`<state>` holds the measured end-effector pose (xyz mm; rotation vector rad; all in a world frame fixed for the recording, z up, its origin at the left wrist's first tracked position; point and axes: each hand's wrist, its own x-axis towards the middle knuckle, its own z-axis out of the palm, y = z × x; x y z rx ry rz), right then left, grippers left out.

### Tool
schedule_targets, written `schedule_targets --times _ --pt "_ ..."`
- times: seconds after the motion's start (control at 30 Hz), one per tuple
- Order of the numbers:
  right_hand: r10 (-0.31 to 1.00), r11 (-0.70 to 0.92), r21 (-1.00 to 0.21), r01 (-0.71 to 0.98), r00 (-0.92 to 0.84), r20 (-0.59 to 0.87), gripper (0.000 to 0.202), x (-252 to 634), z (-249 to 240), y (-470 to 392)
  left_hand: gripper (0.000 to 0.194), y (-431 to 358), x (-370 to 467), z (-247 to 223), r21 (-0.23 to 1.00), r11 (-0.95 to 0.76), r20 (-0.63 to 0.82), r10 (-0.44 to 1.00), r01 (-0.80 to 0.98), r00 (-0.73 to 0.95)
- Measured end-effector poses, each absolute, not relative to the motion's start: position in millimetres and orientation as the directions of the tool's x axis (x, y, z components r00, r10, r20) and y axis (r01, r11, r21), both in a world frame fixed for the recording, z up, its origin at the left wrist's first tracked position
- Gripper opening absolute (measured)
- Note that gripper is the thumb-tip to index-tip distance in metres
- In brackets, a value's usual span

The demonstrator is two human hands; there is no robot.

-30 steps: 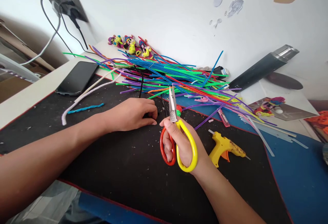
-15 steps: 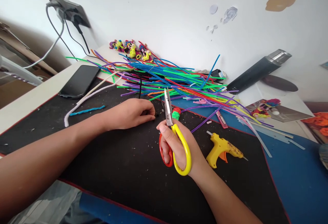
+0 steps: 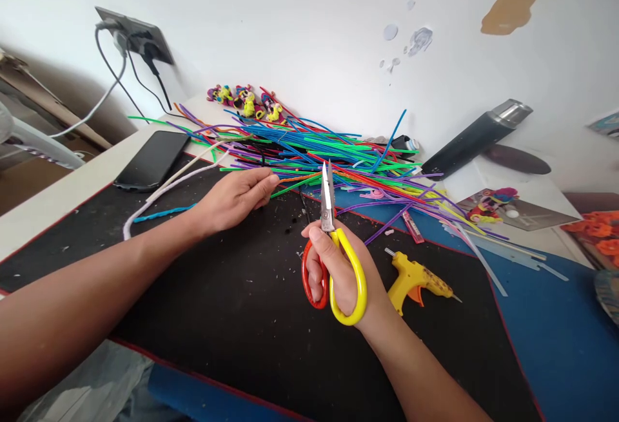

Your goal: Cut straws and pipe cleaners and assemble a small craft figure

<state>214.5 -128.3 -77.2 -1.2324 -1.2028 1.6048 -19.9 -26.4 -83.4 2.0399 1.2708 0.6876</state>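
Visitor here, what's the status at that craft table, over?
Right hand gripping scissors, blades slightly open. Left hand near pipe-cleaner pile, hold unclear. Yellow glue gun lying beside right hand.

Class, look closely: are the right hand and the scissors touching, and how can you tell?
Touching. The head view shows the right hand gripping the scissors, its fingers passing through the red loop.
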Motion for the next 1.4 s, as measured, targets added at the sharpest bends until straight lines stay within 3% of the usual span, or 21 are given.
schedule_targets --times 0.1,0.2,0.4,0.53,1.17,1.4 --pt "0.944 -0.266 -0.962 -0.064 -0.217 -0.247 0.049 213.6 -75.8 -128.8 0.053 -23.5 -21.7 -84.5 0.722 -0.322 0.109 0.927 0.613 0.358" --pt "0.949 -0.268 -0.959 -0.089 -0.196 -0.247 0.048 213.4 -74.3 -128.6 0.035 -20.8 -23.3 -84.3 0.706 -0.363 0.143 0.914 0.609 0.379" --pt "0.962 -0.254 -0.955 -0.151 -0.145 -0.233 0.048 217.4 -75.0 -124.7 0.020 -21.4 -24.1 -86.3 0.631 -0.586 0.106 0.714 0.508 0.692" --pt "0.964 -0.258 -0.949 -0.179 -0.121 -0.239 0.048 219.0 -75.9 -123.2 0.013 -26.0 -19.6 -91.7 0.572 -0.668 0.104 0.635 0.476 0.765" --pt "0.949 -0.277 -0.956 -0.096 -0.183 -0.257 0.048 212.0 -77.1 -125.7 0.023 -29.9 -11.1 -101.8 0.397 -0.763 0.117 0.593 0.510 0.796" --pt "0.931 -0.309 -0.949 -0.066 -0.224 -0.288 0.047 212.9 -80.1 -128.2 0.022 -29.2 -11.9 -99.1 0.435 -0.710 0.080 0.643 0.554 0.762"
